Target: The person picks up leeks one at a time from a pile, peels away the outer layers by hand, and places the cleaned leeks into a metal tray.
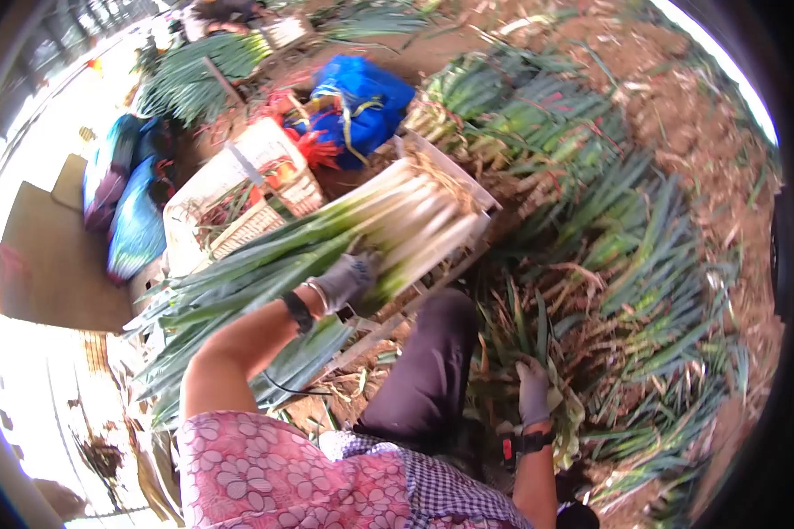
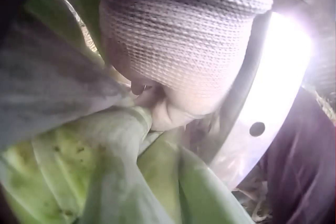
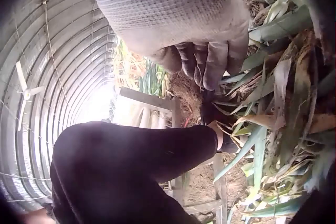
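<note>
Long leeks (image 1: 419, 207) lie side by side in a pale crate (image 1: 478, 231), white ends at the upper right and green leaves at the lower left. My gloved left hand (image 1: 346, 280) grips some of them at mid-length. In the left wrist view the left hand (image 2: 181, 40) is pressed in among broad leaves (image 2: 113, 155), its fingertips mostly hidden. Over loose leaves beside my knee hangs my gloved right hand (image 1: 533, 388). The right wrist view shows the right hand (image 3: 184, 24) with loosely bent fingers and nothing in them.
A wicker basket (image 1: 269, 216) and a blue bag (image 1: 362, 101) stand beyond the crate. Leek piles (image 1: 626, 256) cover the ground on the right, with leafy scraps (image 3: 283, 113) near the right hand. Cardboard (image 1: 57, 256) is at the left; my bent knee (image 1: 445, 322) is beside the crate.
</note>
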Motion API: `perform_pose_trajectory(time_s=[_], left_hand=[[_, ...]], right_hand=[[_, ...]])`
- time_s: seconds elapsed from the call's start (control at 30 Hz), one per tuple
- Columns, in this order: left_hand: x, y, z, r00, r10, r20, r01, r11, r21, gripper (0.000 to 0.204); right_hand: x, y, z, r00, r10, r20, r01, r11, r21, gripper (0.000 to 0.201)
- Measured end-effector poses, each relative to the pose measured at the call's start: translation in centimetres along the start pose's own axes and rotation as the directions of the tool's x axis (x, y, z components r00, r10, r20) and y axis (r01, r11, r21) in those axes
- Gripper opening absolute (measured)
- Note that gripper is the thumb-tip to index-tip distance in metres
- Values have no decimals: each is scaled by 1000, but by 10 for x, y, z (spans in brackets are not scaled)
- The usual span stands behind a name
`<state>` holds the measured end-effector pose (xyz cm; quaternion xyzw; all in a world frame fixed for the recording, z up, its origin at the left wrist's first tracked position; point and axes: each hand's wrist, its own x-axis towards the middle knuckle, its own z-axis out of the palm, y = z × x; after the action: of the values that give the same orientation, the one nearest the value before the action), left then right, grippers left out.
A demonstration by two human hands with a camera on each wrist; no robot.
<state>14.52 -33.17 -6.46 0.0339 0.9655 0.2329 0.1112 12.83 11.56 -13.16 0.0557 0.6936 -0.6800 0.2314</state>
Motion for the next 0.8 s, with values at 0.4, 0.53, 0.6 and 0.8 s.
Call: perform_pose_trajectory(time_s=[0.4, 0.53, 0.6, 0.8], left_hand=[[14, 20, -25, 987, 156, 27, -151, 880, 451, 50], [-9, 42, -47, 998, -35, -44, 55, 765, 641, 67], [-24, 50, -69, 976, -216, -1, 168, 757, 632, 85], [-19, 17, -53, 968, -249, 35, 205, 862, 463, 87]], right_hand=[[68, -81, 83, 974, -97, 204, 108, 993, -43, 27], [67, -101, 80, 966, -196, 168, 219, 967, -130, 27], [64, -91, 64, 970, -201, 136, 221, 964, -151, 27], [56, -55, 47, 993, -98, 70, 110, 972, -208, 26]])
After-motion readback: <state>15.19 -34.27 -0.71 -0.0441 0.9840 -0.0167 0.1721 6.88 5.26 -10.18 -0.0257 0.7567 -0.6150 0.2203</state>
